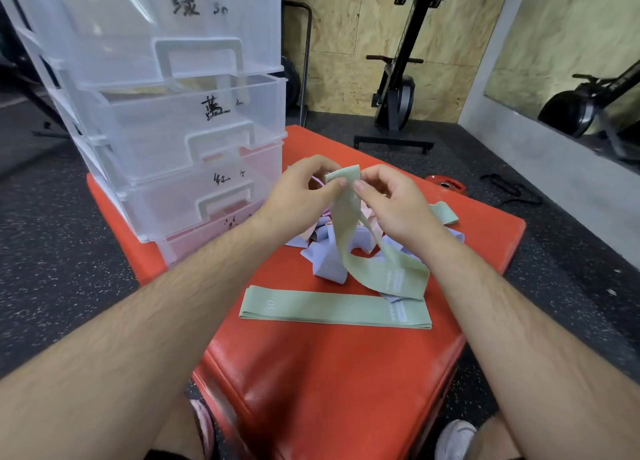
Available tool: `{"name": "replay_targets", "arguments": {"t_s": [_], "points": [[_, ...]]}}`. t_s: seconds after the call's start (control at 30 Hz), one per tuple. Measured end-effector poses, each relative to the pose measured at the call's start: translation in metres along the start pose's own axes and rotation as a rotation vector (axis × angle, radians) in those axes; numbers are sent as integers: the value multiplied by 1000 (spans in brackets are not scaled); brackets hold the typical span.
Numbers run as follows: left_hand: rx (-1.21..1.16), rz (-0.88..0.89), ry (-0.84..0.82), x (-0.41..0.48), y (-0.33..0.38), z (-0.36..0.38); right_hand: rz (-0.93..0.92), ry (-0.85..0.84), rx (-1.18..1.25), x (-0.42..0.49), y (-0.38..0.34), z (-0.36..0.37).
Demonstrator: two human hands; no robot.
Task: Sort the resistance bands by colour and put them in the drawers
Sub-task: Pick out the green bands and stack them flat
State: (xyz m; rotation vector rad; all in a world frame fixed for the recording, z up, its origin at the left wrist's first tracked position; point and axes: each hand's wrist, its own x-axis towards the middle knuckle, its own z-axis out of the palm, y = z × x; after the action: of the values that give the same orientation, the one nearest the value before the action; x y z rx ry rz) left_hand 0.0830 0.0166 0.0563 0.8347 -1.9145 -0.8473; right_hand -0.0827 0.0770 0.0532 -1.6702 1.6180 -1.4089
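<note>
My left hand [300,196] and my right hand [393,205] both pinch the top end of a pale green resistance band [349,231], which hangs down in a loop onto the red padded box [329,373]. A second green band [332,309] lies flat in front of it. A third green band [445,212] peeks out behind my right hand. Under the hands sits a pile of lilac bands [323,263] and pink bands [372,225]. A clear plastic drawer unit [145,113] with several handwritten labelled drawers stands at the left of the box.
The box rests on a dark speckled gym floor [519,189]. A black exercise machine [398,88] stands behind against a chipboard wall, and a mirror [568,54] is at the right. My knees and shoes show at the bottom edge.
</note>
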Motion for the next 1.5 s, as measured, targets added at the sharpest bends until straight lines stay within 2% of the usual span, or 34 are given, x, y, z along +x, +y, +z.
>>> {"name": "replay_targets", "arguments": {"t_s": [0.17,0.27,0.43,0.63,0.8,0.97,1.17,1.27,1.4,1.5], "points": [[-12,64,61,-1,4,-5,-28,38,92,-1,-8,9],[-68,50,51,-2,6,-6,-39,-3,71,-2,-9,11],[-80,36,107,2,6,-8,-67,50,100,0,-12,13],[-121,36,55,1,3,-9,37,-100,193,-3,-10,14],[-148,-1,35,-4,6,-12,46,-117,152,-5,-11,13],[-267,-95,132,-5,10,-15,42,-202,115,-9,-9,12],[-467,-231,280,-9,10,-27,141,-442,-91,-16,10,5],[-516,-273,365,-11,9,-38,182,-503,-297,-25,17,-8],[-526,-319,433,-20,-4,-57,201,-468,-508,-33,23,-35],[-522,-377,429,-31,-17,-66,291,-387,-443,-40,29,-60]]}}
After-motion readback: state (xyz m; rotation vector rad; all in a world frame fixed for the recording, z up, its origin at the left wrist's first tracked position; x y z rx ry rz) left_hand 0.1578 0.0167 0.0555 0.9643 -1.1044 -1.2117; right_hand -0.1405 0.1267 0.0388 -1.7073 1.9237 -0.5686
